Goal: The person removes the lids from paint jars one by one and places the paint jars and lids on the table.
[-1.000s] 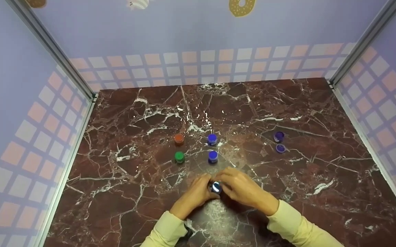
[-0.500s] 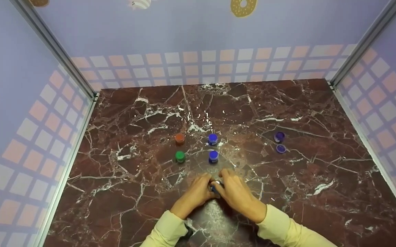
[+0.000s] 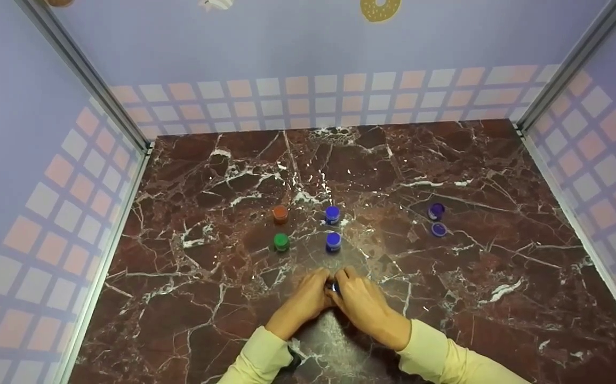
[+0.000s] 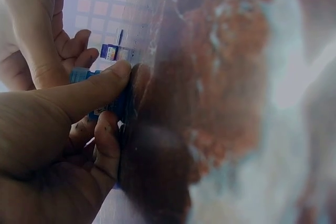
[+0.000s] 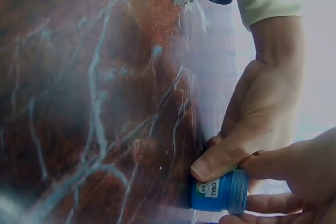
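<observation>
Head view: both hands on one small blue pot

Your left hand (image 3: 301,305) and right hand (image 3: 367,306) meet near the table's front edge, fingers curled round a small blue pot (image 5: 219,191) that stands on the marble table (image 3: 500,176). The right wrist view shows your left thumb pressed on the pot's base and your right fingertips on its lid end.

Just beyond your hands stand four capped pots in a square: green (image 3: 281,242), blue (image 3: 333,241), orange (image 3: 280,213) and a second blue (image 3: 332,214). Well to the right lie a purple pot (image 3: 436,211) and its loose lid (image 3: 438,229), close together.

Bare marble lies open to the left, to the right and behind the pots, up to the walls.
</observation>
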Available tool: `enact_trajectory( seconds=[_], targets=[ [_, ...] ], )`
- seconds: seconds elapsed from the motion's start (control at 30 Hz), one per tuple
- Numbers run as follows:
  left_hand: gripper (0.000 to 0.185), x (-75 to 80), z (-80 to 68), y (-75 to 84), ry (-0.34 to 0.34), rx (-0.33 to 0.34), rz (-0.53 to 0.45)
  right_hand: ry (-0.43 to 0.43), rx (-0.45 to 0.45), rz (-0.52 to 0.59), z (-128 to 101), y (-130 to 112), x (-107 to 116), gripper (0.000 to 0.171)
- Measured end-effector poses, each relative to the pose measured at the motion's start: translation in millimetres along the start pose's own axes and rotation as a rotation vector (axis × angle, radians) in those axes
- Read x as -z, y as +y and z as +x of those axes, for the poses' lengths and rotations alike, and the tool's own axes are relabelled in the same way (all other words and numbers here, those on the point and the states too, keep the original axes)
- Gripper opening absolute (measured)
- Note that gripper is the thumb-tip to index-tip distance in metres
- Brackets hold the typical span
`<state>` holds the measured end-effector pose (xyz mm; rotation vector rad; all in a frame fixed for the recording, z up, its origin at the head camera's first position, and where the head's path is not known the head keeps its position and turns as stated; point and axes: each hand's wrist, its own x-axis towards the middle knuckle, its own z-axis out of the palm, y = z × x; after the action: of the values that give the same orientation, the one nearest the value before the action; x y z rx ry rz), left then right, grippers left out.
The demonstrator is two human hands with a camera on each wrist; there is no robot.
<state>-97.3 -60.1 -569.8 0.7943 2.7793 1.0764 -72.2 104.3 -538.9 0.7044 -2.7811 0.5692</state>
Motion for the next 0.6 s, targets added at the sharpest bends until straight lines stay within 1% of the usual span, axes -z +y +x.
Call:
enact_trajectory(
  seconds=[0.17, 0.27, 0.4, 0.5, 0.6],
  targets=[
    [0.038, 1.0, -0.1, 0.1, -0.007, 0.01, -0.014, -0.053, 0.052, 0.07, 2, 7, 3, 0.024],
    [0.039, 0.9, 0.3, -0.2, -0.002, 0.0, -0.008, -0.093, 0.11, 0.12, 4, 13, 5, 0.023],
    [0.04, 1.1, 1.6, -0.2, -0.015, 0.01, -0.006, -0.135, 0.243, 0.16, 7, 23, 9, 0.025],
    [0.04, 1.4, 2.5, -0.4, -0.028, 0.016, -0.011, -0.166, 0.349, 0.152, 11, 30, 12, 0.027],
    [0.041, 1.3, 2.8, -0.7, -0.033, 0.013, -0.018, -0.195, 0.43, 0.136, 14, 34, 14, 0.031]
  ],
)
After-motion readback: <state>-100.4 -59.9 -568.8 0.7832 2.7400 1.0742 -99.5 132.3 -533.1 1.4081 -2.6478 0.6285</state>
